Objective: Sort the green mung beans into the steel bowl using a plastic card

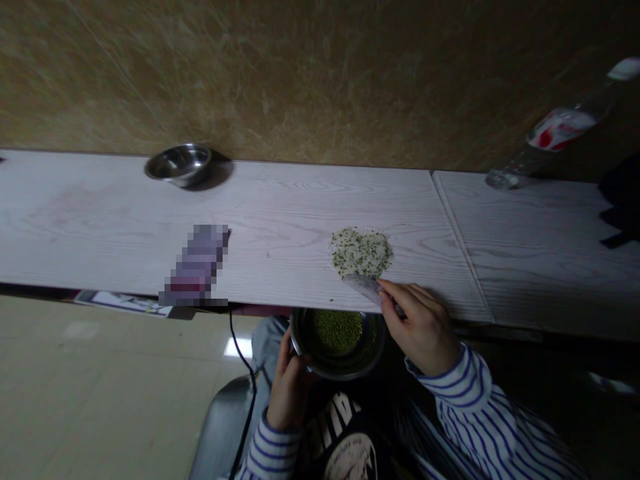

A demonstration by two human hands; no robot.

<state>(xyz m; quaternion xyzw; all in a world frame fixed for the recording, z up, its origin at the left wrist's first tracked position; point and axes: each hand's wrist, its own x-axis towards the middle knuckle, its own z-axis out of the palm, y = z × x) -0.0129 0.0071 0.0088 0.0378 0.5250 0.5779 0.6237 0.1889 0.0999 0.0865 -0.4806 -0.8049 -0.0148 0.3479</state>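
My left hand [290, 383] grips the left rim of a metal bowl [374, 350], held just below the table's front edge. Many small green beans [339, 330], like mung beans, lie inside it. My right hand [423, 327] is closed around a grey spoon-like tool [363, 285]; its exact kind is hard to make out in the dim light. The tool's broad end touches the near side of a pile of white grains mixed with green beans [363, 252] on the table.
Another metal bowl [179, 165] stands by the wall at the back left of the pale wooden table [280, 220]. A pixelated phone-shaped thing [197, 263] lies near the front edge. At the right stands a clear labelled bottle [555, 133]. A black cable [251, 380] hangs down.
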